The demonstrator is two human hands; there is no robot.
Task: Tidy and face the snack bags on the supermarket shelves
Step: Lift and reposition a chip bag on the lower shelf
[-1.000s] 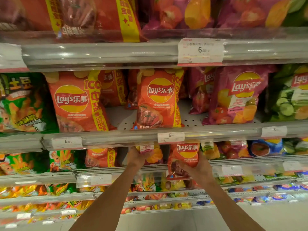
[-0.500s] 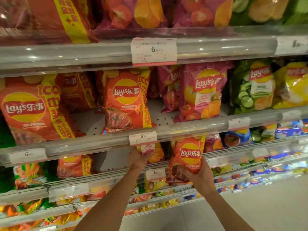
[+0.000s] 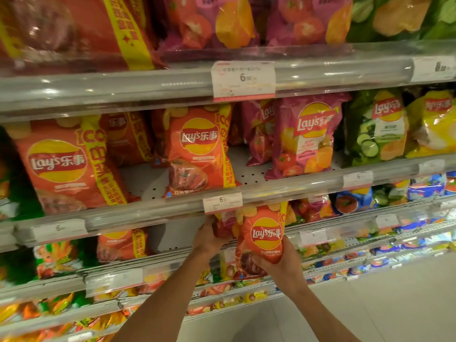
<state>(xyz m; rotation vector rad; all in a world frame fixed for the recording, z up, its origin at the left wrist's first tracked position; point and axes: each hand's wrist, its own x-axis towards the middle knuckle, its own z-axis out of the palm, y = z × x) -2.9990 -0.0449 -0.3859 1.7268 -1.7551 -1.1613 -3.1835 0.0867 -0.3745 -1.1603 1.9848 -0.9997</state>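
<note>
My right hand point(image 3: 278, 266) grips the lower part of an orange Lay's chip bag point(image 3: 261, 238), held upright with its logo facing me, just in front of the third shelf. My left hand point(image 3: 208, 239) reaches under the shelf rail and holds a second, darker red-orange bag point(image 3: 223, 225) behind and to the left of the first; most of that bag is hidden. On the shelf above stand two orange Lay's bags point(image 3: 197, 149), one at the left point(image 3: 64, 164), and a pink tomato bag point(image 3: 306, 134).
A shelf rail with price tags point(image 3: 222, 202) runs just above my hands. Green cucumber bags point(image 3: 377, 127) and a yellow bag point(image 3: 434, 124) stand at the right. An orange bag point(image 3: 121, 243) sits left on the third shelf, beside a bare gap. Lower shelves hold small snack packs; grey floor lies below right.
The view has swung left and closer to the shelves. My right hand has lifted the orange bag a little and turned it more upright; my left hand stays at the bag behind.
</note>
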